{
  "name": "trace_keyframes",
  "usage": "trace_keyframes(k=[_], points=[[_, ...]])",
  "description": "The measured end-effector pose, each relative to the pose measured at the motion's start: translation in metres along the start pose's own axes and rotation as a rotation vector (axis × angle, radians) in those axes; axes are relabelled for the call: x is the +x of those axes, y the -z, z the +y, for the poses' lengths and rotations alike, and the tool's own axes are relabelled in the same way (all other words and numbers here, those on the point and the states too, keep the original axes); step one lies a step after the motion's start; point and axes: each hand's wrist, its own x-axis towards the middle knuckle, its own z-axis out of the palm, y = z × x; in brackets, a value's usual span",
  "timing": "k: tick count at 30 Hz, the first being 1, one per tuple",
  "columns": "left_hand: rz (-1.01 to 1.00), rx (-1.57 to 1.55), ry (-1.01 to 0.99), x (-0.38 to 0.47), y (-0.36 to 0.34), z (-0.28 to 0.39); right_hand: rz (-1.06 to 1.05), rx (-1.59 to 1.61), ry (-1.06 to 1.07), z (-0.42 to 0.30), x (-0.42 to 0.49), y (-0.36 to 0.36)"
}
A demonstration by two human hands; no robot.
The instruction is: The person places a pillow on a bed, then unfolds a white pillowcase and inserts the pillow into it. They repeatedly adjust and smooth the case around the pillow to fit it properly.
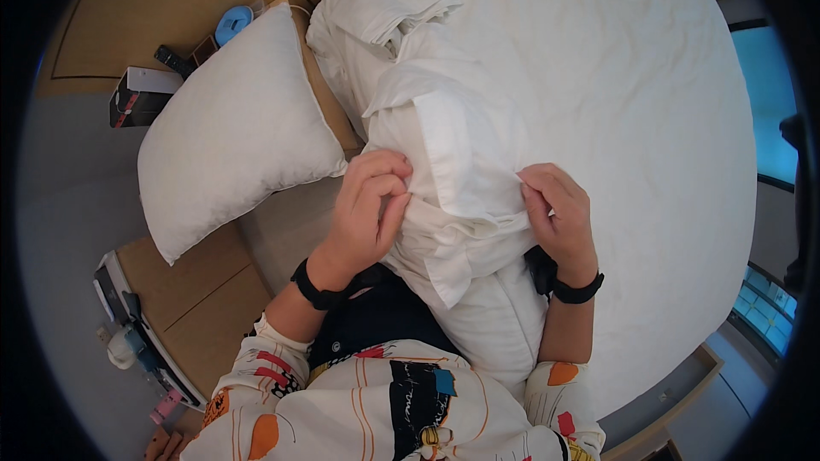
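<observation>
White fabric [474,141], gathered and layered like a pillowcase or cover, lies in front of me along the near side of the bed. My left hand [375,205] pinches its left edge between thumb and fingers. At its right edge my right hand [557,205] grips the cloth with thumb and forefinger. The stretch between them sags in loose folds. Below my hands a white pillow or bedding bundle [490,320] reaches down to my lap. Further up the bed lies folded white cloth [397,0]. Both wrists bear black bands.
A white pillow [237,128] rests over a wooden nightstand at left, beside a blue round container [234,24], a remote control [173,61] and a black-and-white box [144,96]. The white-covered mattress [640,141] spreads right. A wooden cabinet [192,282] stands lower left.
</observation>
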Motion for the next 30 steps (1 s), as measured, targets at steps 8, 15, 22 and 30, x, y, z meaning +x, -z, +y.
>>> trace_keyframes(k=[8,15,22,30], points=[[-0.341,-0.171,0.036,-0.016,0.010,0.015,-0.060,0.238,-0.080,0.001,-0.001,0.002],[-0.006,0.078,0.002,-0.012,0.001,-0.013,-0.340,0.404,-0.165,-0.009,-0.008,0.011],[-0.027,0.062,-0.065,0.003,0.006,-0.027,-0.180,0.318,-0.167,0.000,-0.003,0.013],[-0.164,0.009,0.048,0.012,0.010,-0.032,-0.226,0.193,-0.064,-0.005,-0.001,0.009]])
